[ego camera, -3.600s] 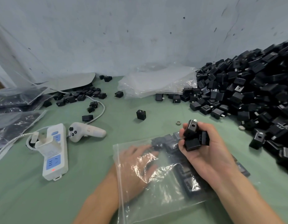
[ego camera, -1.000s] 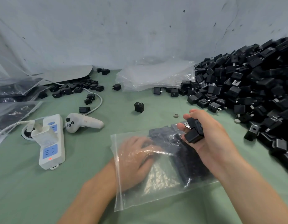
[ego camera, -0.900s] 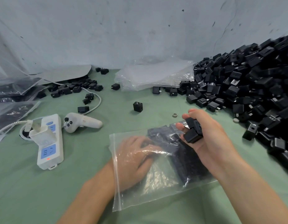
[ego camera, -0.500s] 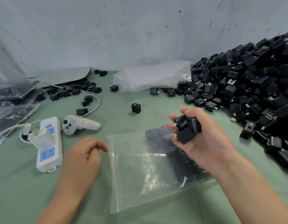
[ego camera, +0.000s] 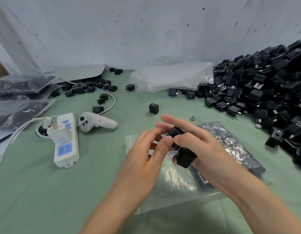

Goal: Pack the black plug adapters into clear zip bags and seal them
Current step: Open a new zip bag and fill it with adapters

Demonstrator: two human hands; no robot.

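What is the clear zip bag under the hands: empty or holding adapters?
Partly filled: black adapters lie inside the clear zip bag toward its right side; the left part is bare plastic.

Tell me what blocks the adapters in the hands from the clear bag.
Nothing visible does. The left hand and right hand grip the adapters over the clear bag, with no object between them.

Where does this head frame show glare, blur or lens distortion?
Head view: glare streaks across the clear zip bag. Motion blur smears the adapter pile toward the right edge. Wide-angle distortion bows the far edge of the table. Light is soft and shadows faint. The right hand and its held adapters look fairly sharp.
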